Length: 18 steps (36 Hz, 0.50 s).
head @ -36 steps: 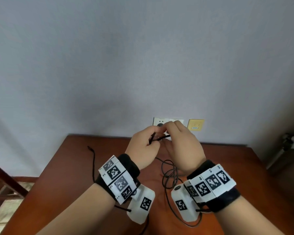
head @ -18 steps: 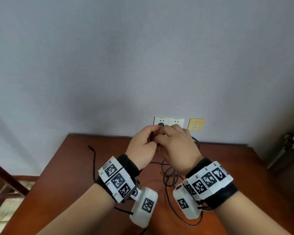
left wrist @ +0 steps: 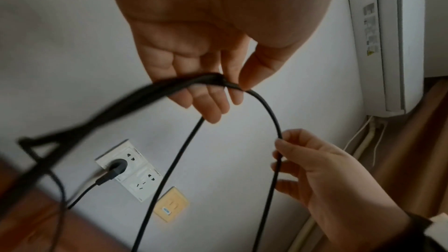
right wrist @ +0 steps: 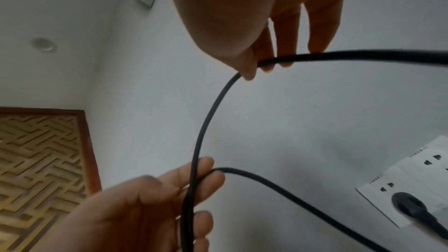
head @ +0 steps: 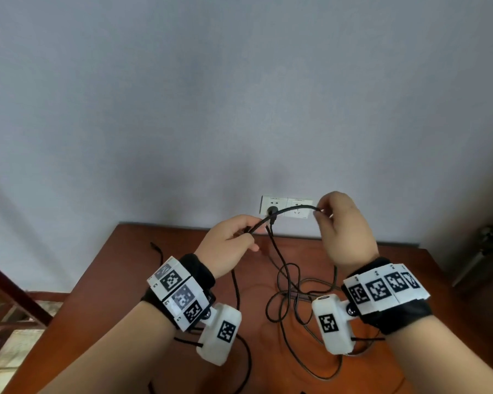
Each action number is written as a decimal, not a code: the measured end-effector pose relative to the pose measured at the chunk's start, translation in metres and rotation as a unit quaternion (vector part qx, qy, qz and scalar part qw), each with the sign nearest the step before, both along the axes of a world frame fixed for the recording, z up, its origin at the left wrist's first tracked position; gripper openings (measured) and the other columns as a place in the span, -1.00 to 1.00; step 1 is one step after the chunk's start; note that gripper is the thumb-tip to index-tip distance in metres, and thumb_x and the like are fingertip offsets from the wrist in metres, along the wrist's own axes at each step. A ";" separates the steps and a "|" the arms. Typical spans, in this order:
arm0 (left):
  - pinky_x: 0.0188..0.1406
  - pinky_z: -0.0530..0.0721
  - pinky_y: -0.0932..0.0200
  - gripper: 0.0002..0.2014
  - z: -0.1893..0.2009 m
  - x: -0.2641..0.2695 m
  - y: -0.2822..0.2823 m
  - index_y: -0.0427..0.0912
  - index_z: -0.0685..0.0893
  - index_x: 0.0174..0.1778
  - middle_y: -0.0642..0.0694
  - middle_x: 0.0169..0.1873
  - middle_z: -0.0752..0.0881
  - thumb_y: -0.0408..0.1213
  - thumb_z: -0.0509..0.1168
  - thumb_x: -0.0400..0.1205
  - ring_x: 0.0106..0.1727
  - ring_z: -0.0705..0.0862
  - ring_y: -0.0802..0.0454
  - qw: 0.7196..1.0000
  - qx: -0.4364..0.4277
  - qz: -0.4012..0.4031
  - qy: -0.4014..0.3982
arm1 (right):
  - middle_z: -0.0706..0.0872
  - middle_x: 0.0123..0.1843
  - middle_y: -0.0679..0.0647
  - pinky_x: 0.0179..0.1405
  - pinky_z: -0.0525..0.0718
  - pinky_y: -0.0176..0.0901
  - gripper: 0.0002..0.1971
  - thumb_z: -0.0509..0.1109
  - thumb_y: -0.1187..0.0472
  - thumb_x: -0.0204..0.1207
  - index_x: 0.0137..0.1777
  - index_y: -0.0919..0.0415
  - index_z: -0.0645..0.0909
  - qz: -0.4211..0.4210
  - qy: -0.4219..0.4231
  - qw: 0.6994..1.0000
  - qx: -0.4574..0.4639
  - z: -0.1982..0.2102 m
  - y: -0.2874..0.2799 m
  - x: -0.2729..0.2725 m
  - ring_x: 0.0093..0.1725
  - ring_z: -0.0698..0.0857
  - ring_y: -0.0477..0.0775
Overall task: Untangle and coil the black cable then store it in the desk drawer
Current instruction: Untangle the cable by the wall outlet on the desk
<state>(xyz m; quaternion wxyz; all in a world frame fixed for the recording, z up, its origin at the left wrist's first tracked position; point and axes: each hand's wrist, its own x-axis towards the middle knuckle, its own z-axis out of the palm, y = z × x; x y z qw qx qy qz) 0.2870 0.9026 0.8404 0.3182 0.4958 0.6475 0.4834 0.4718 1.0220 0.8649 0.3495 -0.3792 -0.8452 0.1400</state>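
Status: early stage, coiling barely begun. I have the black cable [head: 289, 209] raised above the tabletop [head: 103, 282], stretched as a shallow arc between both hands.

Left hand [head: 228, 245]: grip closed on the cable. The left wrist view shows thumb and fingers pinching it where what looks like a doubled-back strand meets the arc; motion blur prevents a count of strands gathered there.

Right hand [head: 345, 231]: grip also closed on the cable, thumb and fingertips pinching a single strand at the far end of the arc. From that pinch the cable drops toward the tabletop.

Remaining cable: the larger part lies on the tabletop between my wrists as loose, overlapping loops [head: 288, 297]. I judge these not yet untangled. One further black strand runs along the left side of the tabletop [head: 161, 255]; I cannot tell whether it belongs to the same cable.

A dark plug [head: 272, 211] sits in the wall outlet [head: 296, 207] behind my hands. Whether it belongs to this cable is not determinable.

Outstanding steps, as judged:
1. Clear the tabletop loops.
2. Gather the full length into a coil.
3. Place the coil in the drawer, which is not visible in any view
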 end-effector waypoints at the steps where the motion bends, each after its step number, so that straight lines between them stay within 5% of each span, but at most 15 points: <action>1: 0.19 0.65 0.01 -0.67 0.002 -0.001 -0.001 0.10 0.74 0.02 0.04 -0.03 0.79 -0.44 0.21 0.61 -0.17 0.75 0.18 1.000 0.002 -0.005 0.001 | 0.53 -0.07 0.00 -0.24 0.38 -0.16 -0.94 0.27 0.32 0.59 0.02 0.20 0.49 -0.013 0.002 1.000 -0.010 0.001 0.001 0.002 -0.21 0.50 0.04; 10: -0.04 0.60 0.18 -0.89 -0.014 -0.021 0.008 0.05 0.71 -0.17 0.04 -0.36 0.75 -0.09 0.32 0.64 -0.25 0.73 0.15 0.998 -0.028 0.010 0.057 | 0.58 0.10 0.15 -0.17 0.42 -0.06 -0.85 0.13 0.33 0.63 0.14 0.19 0.43 -0.103 0.020 0.993 -0.051 0.006 0.009 0.017 -0.16 0.52 0.20; 14: -0.27 0.60 0.37 -0.85 -0.012 -0.018 0.010 -0.01 0.67 -0.23 0.01 -0.44 0.68 -0.17 0.31 0.66 -0.39 0.68 0.18 0.999 -0.008 0.016 0.039 | 0.54 0.18 0.24 -0.13 0.47 -0.01 -0.78 0.15 0.37 0.59 0.20 0.22 0.44 -0.132 -0.066 0.987 -0.067 0.005 0.014 0.019 -0.07 0.56 0.28; 18: -0.31 0.64 0.34 -0.84 -0.005 -0.009 0.016 -0.02 0.68 -0.26 0.07 -0.43 0.63 -0.27 0.33 0.65 -0.43 0.64 0.23 1.000 0.030 0.002 0.003 | 0.53 0.28 0.20 0.21 0.53 0.20 -0.57 0.36 0.33 0.44 0.33 0.20 0.48 -0.089 -0.134 0.987 -0.008 0.003 0.003 0.007 0.23 0.54 0.30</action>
